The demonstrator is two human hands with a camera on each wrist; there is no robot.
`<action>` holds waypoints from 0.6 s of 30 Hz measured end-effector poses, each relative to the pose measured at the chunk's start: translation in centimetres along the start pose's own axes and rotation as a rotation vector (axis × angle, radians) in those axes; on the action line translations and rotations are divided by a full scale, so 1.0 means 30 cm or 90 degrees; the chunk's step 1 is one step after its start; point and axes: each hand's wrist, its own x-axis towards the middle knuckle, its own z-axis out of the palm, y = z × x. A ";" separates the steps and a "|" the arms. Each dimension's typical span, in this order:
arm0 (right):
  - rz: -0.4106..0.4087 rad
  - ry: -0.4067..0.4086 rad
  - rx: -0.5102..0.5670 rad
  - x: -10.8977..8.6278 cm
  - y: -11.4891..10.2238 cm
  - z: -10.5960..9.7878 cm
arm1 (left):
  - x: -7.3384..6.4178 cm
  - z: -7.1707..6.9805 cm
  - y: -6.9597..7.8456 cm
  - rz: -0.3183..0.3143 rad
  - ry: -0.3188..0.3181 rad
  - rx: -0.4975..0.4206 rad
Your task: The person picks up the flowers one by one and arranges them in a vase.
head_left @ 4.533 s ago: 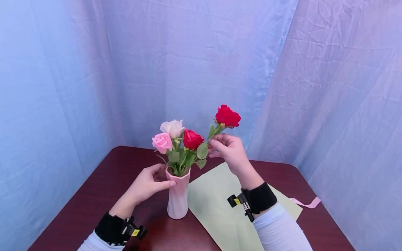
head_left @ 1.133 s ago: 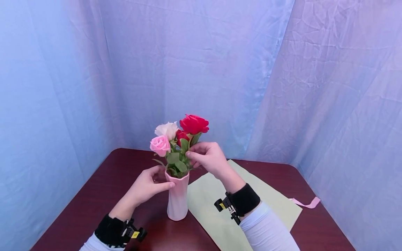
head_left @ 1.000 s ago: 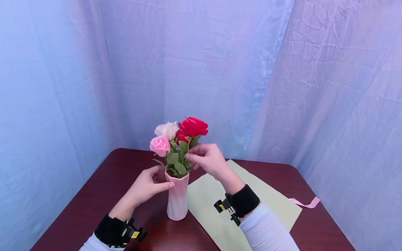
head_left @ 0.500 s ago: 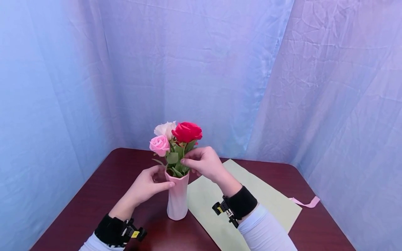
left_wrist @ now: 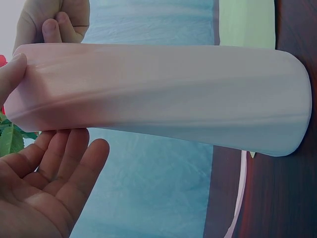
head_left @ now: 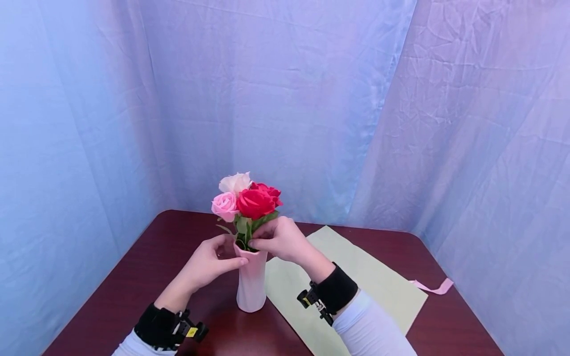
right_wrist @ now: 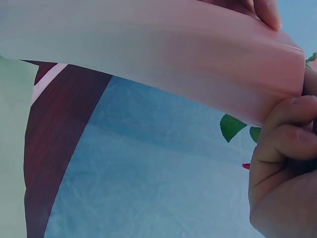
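A pink-and-white vase (head_left: pixel 251 283) stands upright on the table; its pink upper part also shows in the right wrist view. My left hand (head_left: pixel 209 263) holds it near the rim, thumb in front and fingers behind, as the left wrist view confirms. At the vase's mouth my right hand (head_left: pixel 285 241) pinches the stem of a red rose (head_left: pixel 255 203), whose lower end is hidden. Behind that bloom is a second red rose (head_left: pixel 272 193). A white rose (head_left: pixel 235 182) and a pink rose (head_left: pixel 224 206) stand to the left, with green leaves below.
A pale green sheet (head_left: pixel 365 282) lies on the dark red table (head_left: pixel 178 232), right of the vase and partly under my right arm. A pink ribbon (head_left: pixel 438 287) sticks out past its right edge. Blue-lilac curtains (head_left: pixel 285 99) surround the table.
My right hand has brought the red rose leftward over the vase and lowered it among the others, down to the rim. The left hand has kept its hold on the vase.
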 end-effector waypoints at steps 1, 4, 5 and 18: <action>-0.003 0.001 -0.006 0.001 0.000 0.002 | 0.001 0.000 0.000 -0.001 0.000 0.000; -0.010 -0.001 -0.024 0.004 -0.001 0.005 | 0.002 0.000 0.000 -0.002 0.001 0.000; -0.012 -0.003 -0.033 0.005 -0.002 0.004 | 0.002 0.000 0.000 -0.002 0.001 0.001; -0.017 0.016 -0.055 0.003 -0.010 -0.012 | 0.003 0.001 -0.001 -0.010 0.001 0.005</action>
